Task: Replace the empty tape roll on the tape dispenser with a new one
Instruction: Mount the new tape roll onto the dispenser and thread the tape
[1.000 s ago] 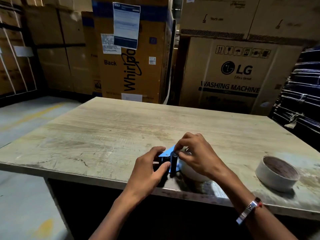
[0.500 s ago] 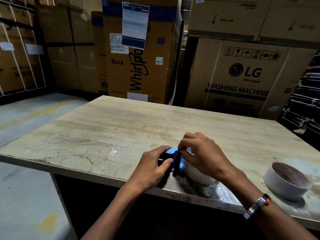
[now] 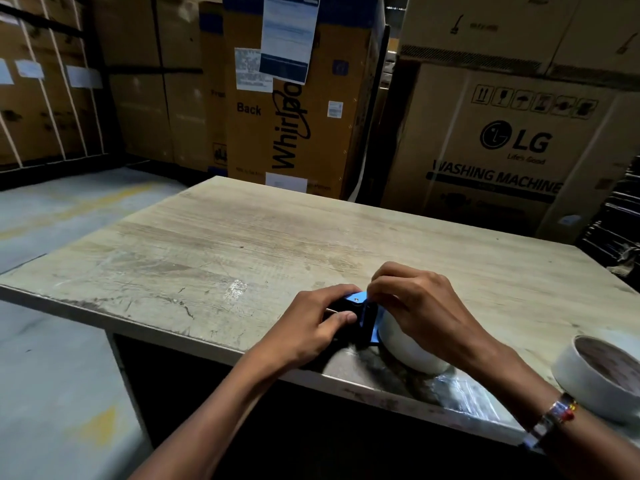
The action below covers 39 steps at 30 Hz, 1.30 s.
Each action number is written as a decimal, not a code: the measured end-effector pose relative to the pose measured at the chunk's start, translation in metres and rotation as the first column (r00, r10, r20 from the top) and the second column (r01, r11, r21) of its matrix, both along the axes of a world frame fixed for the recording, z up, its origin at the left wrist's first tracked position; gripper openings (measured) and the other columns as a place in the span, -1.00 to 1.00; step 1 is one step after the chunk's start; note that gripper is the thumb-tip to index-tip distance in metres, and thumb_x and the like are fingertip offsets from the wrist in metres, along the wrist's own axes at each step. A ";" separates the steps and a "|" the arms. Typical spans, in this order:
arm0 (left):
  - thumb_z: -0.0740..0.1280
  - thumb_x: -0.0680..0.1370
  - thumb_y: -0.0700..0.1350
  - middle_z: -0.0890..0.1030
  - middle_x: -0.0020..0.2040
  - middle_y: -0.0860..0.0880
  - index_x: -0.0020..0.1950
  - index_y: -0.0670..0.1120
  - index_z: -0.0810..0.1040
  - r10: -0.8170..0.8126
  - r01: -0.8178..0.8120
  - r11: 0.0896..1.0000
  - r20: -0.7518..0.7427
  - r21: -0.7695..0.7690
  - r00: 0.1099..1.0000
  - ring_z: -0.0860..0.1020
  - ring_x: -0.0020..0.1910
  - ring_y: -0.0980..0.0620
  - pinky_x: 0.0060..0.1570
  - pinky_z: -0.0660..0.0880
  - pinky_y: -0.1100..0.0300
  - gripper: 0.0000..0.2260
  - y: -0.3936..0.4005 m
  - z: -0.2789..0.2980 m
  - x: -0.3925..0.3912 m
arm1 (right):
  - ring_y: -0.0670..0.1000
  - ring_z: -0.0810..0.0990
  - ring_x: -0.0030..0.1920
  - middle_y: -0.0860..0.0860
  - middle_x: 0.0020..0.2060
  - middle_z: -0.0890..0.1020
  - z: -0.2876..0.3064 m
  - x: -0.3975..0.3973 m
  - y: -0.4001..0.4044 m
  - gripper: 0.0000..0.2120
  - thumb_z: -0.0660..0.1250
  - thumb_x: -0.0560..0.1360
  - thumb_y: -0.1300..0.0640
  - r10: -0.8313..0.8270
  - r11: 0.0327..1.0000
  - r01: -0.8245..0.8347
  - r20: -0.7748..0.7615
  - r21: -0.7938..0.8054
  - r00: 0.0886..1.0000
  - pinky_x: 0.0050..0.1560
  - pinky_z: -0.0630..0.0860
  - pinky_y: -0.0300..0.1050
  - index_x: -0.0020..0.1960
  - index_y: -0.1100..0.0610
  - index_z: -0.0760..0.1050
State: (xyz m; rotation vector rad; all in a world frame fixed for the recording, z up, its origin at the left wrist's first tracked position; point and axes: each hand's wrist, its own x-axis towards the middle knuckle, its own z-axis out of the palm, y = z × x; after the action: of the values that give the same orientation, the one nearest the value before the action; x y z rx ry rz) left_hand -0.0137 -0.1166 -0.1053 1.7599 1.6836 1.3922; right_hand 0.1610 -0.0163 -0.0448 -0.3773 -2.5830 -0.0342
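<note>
Hands at table edge: left hand gripped tape dispenser; right hand pinched at its blue frame over mounted roll. Dispenser likely light, rigid; hold by frame.

Loads of open table out front and to the left, easy reach there. Tighter on the right: loose tape roll sitting near the front edge. Stacked cardboard boxes walling off everything past the far edge.

Dispenser has tilted slightly between the hands.
</note>
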 end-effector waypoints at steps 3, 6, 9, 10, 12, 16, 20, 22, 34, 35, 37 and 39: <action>0.36 0.57 -0.18 0.65 0.15 0.07 0.33 0.01 0.56 0.001 -0.001 1.000 -0.006 -0.006 1.000 0.59 0.11 0.27 0.17 0.53 0.34 -0.67 0.001 -0.002 -0.001 | -0.02 0.62 -0.25 -0.09 -0.13 0.64 0.001 -0.002 0.004 -0.85 0.47 0.48 0.29 0.023 1.000 -0.023 0.014 0.007 1.000 -0.36 0.53 -0.08 -0.10 0.04 0.65; 0.35 0.55 -0.13 0.65 0.14 0.09 0.30 0.09 0.55 0.007 -0.007 1.000 0.004 -0.006 1.000 0.59 0.12 0.26 0.18 0.52 0.33 -0.67 0.002 -0.003 -0.001 | -0.04 0.60 -0.25 -0.09 -0.12 0.64 0.001 -0.002 0.007 -0.85 0.46 0.49 0.29 0.051 0.999 -0.051 0.042 0.008 0.998 -0.36 0.44 -0.24 -0.10 0.05 0.64; 0.33 0.52 -0.09 0.64 0.12 0.14 0.29 0.18 0.48 -0.002 0.002 1.000 0.008 -0.009 1.000 0.59 0.12 0.27 0.17 0.52 0.34 -0.64 0.001 -0.001 0.000 | -0.03 0.59 -0.24 -0.10 -0.12 0.62 0.001 -0.003 0.010 -0.86 0.43 0.51 0.28 0.086 0.996 -0.086 0.048 0.008 0.995 -0.37 0.46 -0.16 -0.09 0.05 0.61; 0.33 0.52 -0.10 0.64 0.13 0.13 0.28 0.14 0.52 -0.005 0.005 1.000 0.009 -0.013 1.000 0.59 0.12 0.26 0.19 0.52 0.32 -0.66 0.001 -0.001 0.000 | -0.04 0.59 -0.24 -0.10 -0.11 0.61 0.001 -0.003 0.012 -0.86 0.42 0.52 0.28 0.099 0.995 -0.099 0.046 0.010 0.994 -0.37 0.48 -0.14 -0.09 0.05 0.60; 0.35 0.55 -0.17 0.64 0.16 0.11 0.31 0.03 0.57 -0.007 0.007 1.000 0.008 -0.017 1.000 0.59 0.14 0.24 0.20 0.52 0.30 -0.67 0.001 -0.001 -0.001 | -0.03 0.58 -0.23 -0.09 -0.11 0.61 0.001 -0.004 0.013 -0.87 0.40 0.54 0.28 0.123 0.992 -0.124 0.048 0.012 0.991 -0.35 0.49 -0.10 -0.09 0.06 0.58; 0.34 0.58 -0.26 0.63 0.25 0.04 0.37 -0.07 0.54 -0.030 0.030 0.998 0.015 -0.049 0.999 0.59 0.20 0.17 0.25 0.52 0.23 -0.65 0.002 0.002 -0.002 | 0.02 0.59 -0.22 -0.06 -0.10 0.60 0.002 -0.005 0.014 -0.88 0.37 0.55 0.31 0.170 0.986 -0.170 0.069 -0.006 0.983 -0.32 0.51 0.01 -0.07 0.11 0.59; 0.32 0.60 -0.27 0.61 0.31 -0.04 0.42 -0.09 0.50 -0.047 0.047 0.996 -0.001 -0.069 0.999 0.57 0.28 0.07 0.32 0.51 0.07 -0.62 0.003 0.003 -0.004 | 0.07 0.62 -0.21 -0.01 -0.09 0.63 0.004 -0.007 0.015 -0.87 0.38 0.54 0.36 0.202 0.979 -0.200 0.069 -0.026 0.977 -0.30 0.54 0.09 -0.05 0.16 0.62; 0.32 0.60 -0.27 0.61 0.32 -0.04 0.42 -0.09 0.50 -0.050 0.050 0.997 0.003 -0.066 0.999 0.56 0.29 0.08 0.32 0.51 0.06 -0.62 0.003 0.003 -0.003 | 0.09 0.62 -0.22 0.01 -0.09 0.63 0.003 -0.005 0.014 -0.89 0.37 0.55 0.36 0.210 0.977 -0.209 0.059 -0.032 0.976 -0.31 0.54 0.10 -0.05 0.19 0.62; 0.31 0.60 -0.28 0.66 0.20 -0.01 0.38 -0.05 0.53 -0.072 0.072 0.996 0.001 -0.058 0.997 0.61 0.16 0.16 0.20 0.52 0.34 -0.64 0.002 0.007 -0.002 | 0.14 0.58 -0.21 0.04 -0.07 0.60 -0.002 -0.003 0.012 -0.89 0.33 0.56 0.36 0.258 0.966 -0.257 0.047 -0.034 0.965 -0.32 0.52 0.15 -0.04 0.20 0.59; 0.31 0.60 -0.28 0.66 0.20 0.00 0.38 -0.05 0.53 -0.072 0.072 0.996 0.000 -0.058 0.997 0.61 0.16 0.16 0.19 0.51 0.34 -0.65 0.002 0.007 -0.002 | 0.13 0.58 -0.20 0.03 -0.06 0.61 -0.002 -0.004 0.013 -0.90 0.33 0.57 0.34 0.255 0.967 -0.254 0.049 -0.029 0.966 -0.33 0.52 0.15 -0.04 0.19 0.58; 0.31 0.60 -0.28 0.65 0.18 0.02 0.35 -0.04 0.55 -0.073 0.073 0.996 -0.008 -0.054 0.997 0.61 0.16 0.18 0.18 0.51 0.36 -0.66 0.002 0.006 -0.002 | 0.12 0.58 -0.17 0.02 -0.05 0.61 -0.002 -0.005 0.014 -0.91 0.32 0.57 0.30 0.251 0.968 -0.251 0.057 -0.014 0.966 -0.32 0.53 0.15 -0.04 0.17 0.58; 0.31 0.60 -0.27 0.66 0.18 0.04 0.34 -0.02 0.55 -0.073 0.072 0.996 -0.010 -0.056 0.997 0.60 0.17 0.18 0.19 0.50 0.36 -0.67 0.002 0.006 -0.001 | 0.12 0.59 -0.16 0.01 -0.04 0.62 -0.002 -0.006 0.014 -0.92 0.32 0.58 0.26 0.251 0.968 -0.252 0.063 -0.002 0.966 -0.31 0.53 0.13 -0.03 0.16 0.58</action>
State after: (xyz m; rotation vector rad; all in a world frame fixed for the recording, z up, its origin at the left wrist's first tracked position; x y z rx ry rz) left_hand -0.0148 -0.1148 -0.0989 1.7834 1.6318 1.2941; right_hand 0.1555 -0.0023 -0.0472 -0.0438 -2.6721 0.0369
